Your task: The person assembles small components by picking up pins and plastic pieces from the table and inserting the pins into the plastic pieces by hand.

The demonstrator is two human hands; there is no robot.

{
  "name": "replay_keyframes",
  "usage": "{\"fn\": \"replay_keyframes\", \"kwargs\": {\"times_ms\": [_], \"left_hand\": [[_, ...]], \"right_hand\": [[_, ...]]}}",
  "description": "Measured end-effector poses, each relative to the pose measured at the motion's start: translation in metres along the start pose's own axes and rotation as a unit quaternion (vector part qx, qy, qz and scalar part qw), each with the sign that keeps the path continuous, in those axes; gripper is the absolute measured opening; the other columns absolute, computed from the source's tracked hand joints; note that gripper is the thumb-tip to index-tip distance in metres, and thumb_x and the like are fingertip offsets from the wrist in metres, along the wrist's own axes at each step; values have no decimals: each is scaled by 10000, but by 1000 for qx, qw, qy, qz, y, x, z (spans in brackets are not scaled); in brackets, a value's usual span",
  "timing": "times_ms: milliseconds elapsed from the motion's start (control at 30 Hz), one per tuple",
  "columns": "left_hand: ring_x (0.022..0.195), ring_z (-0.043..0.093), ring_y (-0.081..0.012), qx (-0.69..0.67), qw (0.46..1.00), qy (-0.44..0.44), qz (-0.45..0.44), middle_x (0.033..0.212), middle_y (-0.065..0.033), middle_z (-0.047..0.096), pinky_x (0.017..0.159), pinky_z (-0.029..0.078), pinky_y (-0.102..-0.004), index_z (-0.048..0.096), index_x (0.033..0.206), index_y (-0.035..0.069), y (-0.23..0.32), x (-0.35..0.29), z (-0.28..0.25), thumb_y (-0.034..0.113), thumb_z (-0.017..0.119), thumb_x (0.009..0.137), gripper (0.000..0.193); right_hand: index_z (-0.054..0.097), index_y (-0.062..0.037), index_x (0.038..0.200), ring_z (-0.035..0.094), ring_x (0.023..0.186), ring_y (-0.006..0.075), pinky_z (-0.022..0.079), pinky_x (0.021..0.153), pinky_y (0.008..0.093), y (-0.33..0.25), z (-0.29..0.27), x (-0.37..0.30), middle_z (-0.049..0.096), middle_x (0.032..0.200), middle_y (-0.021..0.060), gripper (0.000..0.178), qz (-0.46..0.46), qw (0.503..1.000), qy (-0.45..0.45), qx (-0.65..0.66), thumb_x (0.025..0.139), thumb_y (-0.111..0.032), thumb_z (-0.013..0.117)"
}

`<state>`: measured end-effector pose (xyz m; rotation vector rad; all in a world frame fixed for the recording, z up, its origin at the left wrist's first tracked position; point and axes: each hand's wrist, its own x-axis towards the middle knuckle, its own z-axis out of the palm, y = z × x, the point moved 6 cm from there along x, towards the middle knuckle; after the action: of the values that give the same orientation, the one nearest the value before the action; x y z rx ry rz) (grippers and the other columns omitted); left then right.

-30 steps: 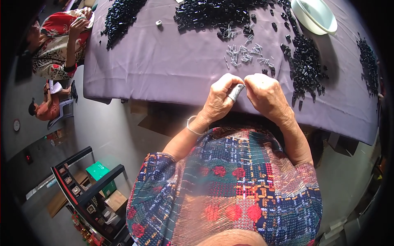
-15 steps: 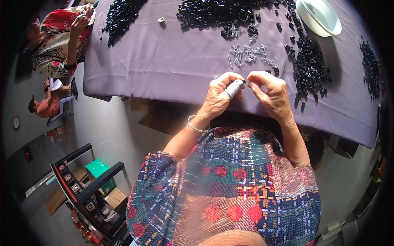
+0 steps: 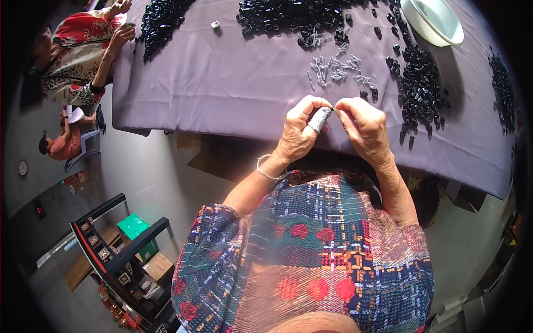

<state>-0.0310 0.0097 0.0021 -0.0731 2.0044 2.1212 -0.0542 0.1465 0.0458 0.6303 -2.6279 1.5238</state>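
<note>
Pinching a small black piece (image 3: 332, 109) between thumb and finger, the left hand (image 3: 300, 127) holds it just past its grey-wrapped thumb, above the near part of the purple cloth (image 3: 233, 94). The right hand (image 3: 365, 127) has thumb and forefinger pressed together right beside the piece; what they may grip, I cannot tell. Clear pins (image 3: 336, 72) lie beyond. Near a black heap (image 3: 420, 89) stands a pale basin (image 3: 427, 33), its contents unclear.

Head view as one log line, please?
left hand: pinching small black piece; right hand: close beside it; clear pieces: loose on tablecloth
</note>
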Motion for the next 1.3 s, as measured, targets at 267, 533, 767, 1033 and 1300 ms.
{"fn": "replay_keyframes", "kwargs": {"times_ms": [267, 533, 767, 1033, 1300], "left_hand": [[702, 605, -106, 96, 992, 12, 80, 864, -54, 594, 621, 509, -237, 574, 994, 5, 10, -2, 1, 28, 563, 895, 103], [703, 610, -116, 141, 980, 5, 140, 869, -71, 594, 618, 515, -239, 572, 994, -10, 10, -1, 2, -2, 569, 875, 119], [712, 611, -107, 45, 998, -37, 29, 864, -56, 625, 662, 503, -237, 595, 1012, -5, 3, 2, -3, 47, 574, 898, 127], [714, 607, -106, -15, 998, -53, -36, 861, -47, 639, 678, 502, -245, 604, 1023, -13, -4, 4, -7, 88, 562, 921, 150], [676, 610, -102, 127, 989, 22, 67, 798, -49, 625, 609, 504, -239, 591, 988, -7, 4, -2, -1, 55, 563, 902, 109]], "right_hand": [[600, 2, 896, 607, 668, 271, 478, 607, 324, -7, 0, -4, 605, 778, 131, 105, -34, 998, 12, -45, 797, 18, 628], [585, 4, 882, 601, 699, 300, 479, 633, 348, -9, 2, -3, 598, 786, 140, 97, -50, 996, -16, -77, 792, 23, 617], [584, 3, 877, 604, 707, 301, 479, 642, 355, -10, -2, 3, 601, 801, 147, 73, -28, 996, -53, -62, 807, 0, 602], [583, -1, 867, 600, 697, 299, 475, 639, 359, -12, 4, 5, 590, 780, 146, 70, -28, 995, -52, -82, 798, 3, 599], [577, -2, 849, 597, 698, 309, 474, 639, 370, -11, 8, 3, 587, 767, 146, 66, -20, 992, -47, -120, 788, -6, 604]]}}
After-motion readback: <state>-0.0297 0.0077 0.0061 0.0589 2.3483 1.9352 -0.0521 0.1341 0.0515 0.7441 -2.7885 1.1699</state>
